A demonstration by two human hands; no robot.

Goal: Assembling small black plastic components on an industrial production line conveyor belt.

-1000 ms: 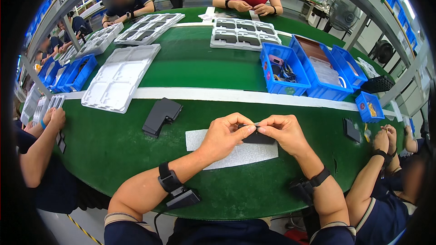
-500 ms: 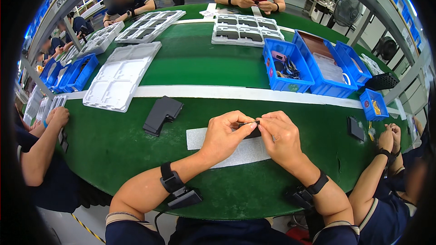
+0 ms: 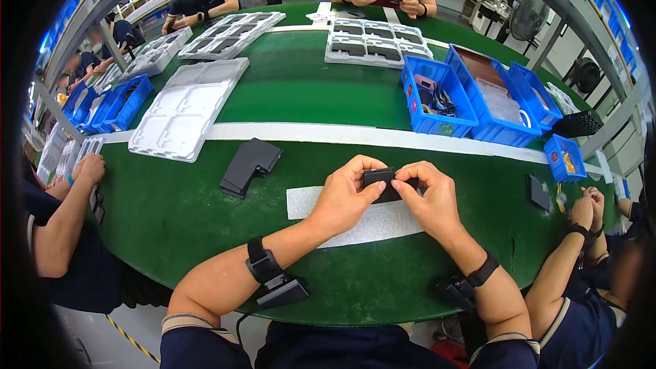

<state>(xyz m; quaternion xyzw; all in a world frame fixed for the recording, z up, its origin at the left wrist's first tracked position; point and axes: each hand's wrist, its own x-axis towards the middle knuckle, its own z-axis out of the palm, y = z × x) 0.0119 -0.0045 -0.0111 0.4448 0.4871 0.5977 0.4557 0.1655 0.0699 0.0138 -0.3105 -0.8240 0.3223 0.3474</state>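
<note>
A small flat black plastic part [image 3: 379,175] is tilted up between my hands, its broad face showing. My left hand [image 3: 344,195] grips it at the left, thumb in front and fingers behind. My right hand [image 3: 434,199] pinches its right side with thumb and forefinger. Part of it is hidden behind the right fingers, so its full outline cannot be seen. Beneath my hands lies a white foam sheet [image 3: 301,203]. Black L-shaped plates [image 3: 247,167], seemingly stacked, rest on the green table left of the sheet.
Blue bins [image 3: 444,126] holding tools and parts stand at the right behind a white strip [image 3: 294,131]. White trays, one bare [image 3: 184,111] and one with black parts [image 3: 374,44], lie farther off. Co-workers' hands [image 3: 591,206] are at both sides; a black block [image 3: 538,193] lies at right.
The black part has turned from nearly edge-on to show its broad face. Both my hands have shifted slightly. Across the table, the co-worker's hands have moved apart.
</note>
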